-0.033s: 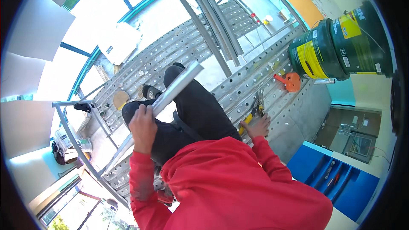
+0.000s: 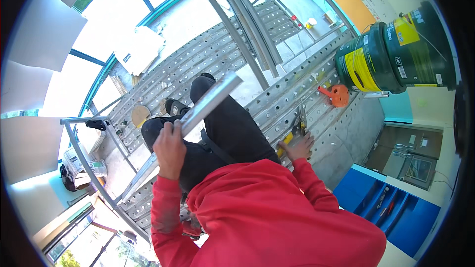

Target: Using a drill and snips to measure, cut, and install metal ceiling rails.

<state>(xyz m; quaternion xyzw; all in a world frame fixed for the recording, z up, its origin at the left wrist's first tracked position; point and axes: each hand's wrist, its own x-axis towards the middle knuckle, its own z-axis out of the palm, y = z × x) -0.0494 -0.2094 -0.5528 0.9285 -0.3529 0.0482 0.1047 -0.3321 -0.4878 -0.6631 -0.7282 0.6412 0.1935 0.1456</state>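
My left hand [image 2: 169, 151] is closed around a long silver metal channel [image 2: 210, 104], which slants up across my knees. Its lower end runs behind my hand toward the platform rail at the left. My right hand [image 2: 300, 147] lies with fingers spread on the perforated metal platform [image 2: 269, 104]. Right beside its thumb, and partly under the hand, are snips with yellow handles [image 2: 285, 142]; their dark jaws point away from me. The hand touches the handles but does not appear wrapped round them.
Several grey metal channels [image 2: 250, 29] lie across the platform ahead. An orange tool [image 2: 339, 95] rests near two dark green buckets [image 2: 368, 62] at the right. Metal guard rails [image 2: 84, 143] border the platform at the left. Below right is a blue shelf unit [image 2: 381, 207].
My left hand and the metal channel have shifted slightly to the right. My right hand and the snips stay in place.
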